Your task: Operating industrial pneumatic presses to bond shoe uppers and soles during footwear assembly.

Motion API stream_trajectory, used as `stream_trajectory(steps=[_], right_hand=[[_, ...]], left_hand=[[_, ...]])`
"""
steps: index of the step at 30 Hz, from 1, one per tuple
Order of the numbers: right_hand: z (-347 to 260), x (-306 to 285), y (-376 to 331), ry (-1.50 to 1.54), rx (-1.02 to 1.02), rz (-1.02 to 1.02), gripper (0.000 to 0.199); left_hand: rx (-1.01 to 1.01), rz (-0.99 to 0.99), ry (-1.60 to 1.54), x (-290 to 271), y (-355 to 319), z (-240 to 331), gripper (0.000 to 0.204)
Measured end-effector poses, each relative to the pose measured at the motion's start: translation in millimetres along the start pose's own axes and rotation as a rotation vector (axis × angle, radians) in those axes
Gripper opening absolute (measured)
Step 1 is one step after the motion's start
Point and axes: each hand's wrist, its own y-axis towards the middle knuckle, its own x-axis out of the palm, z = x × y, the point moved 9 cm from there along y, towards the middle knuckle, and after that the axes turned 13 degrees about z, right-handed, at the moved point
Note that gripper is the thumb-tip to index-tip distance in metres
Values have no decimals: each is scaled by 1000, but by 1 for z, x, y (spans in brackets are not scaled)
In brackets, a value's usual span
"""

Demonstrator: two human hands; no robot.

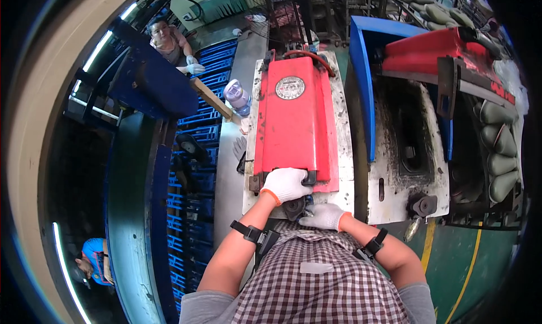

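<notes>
A long red metal cover (292, 120) with a round label lies on a pale, stained machine plate (345, 154) right before me. My left hand (286, 184), in a white glove with an orange cuff, is closed around the black handle (309, 178) at the cover's near end. Just below it and to the right, my right hand (323, 217), also gloved in white, has its fingers curled in beside a dark round knob (293, 209) at the plate's front. What those fingers hold is hidden.
Right of me stands a second machine with a raised red cover (423, 51) and blue side panel (364, 87). Grey shoe-shaped pieces (501, 140) hang beyond it. A plastic bottle (237, 98) and dark glove (240, 148) lie left. Blue racks (203, 137) and two other people are farther left.
</notes>
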Motion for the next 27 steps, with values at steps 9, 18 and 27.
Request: stream_trajectory(steps=[9, 18, 27], right_hand=[[-3, -5, -3, 20, 29, -10, 77], [-6, -8, -5, 29, 21, -37, 79], [-4, -2, -1, 25, -5, -31, 82]], left_hand=[[2, 21, 25, 0, 1, 2, 45], [-8, 32, 9, -4, 1, 5, 43], [-16, 23, 30, -2, 0, 4, 41]])
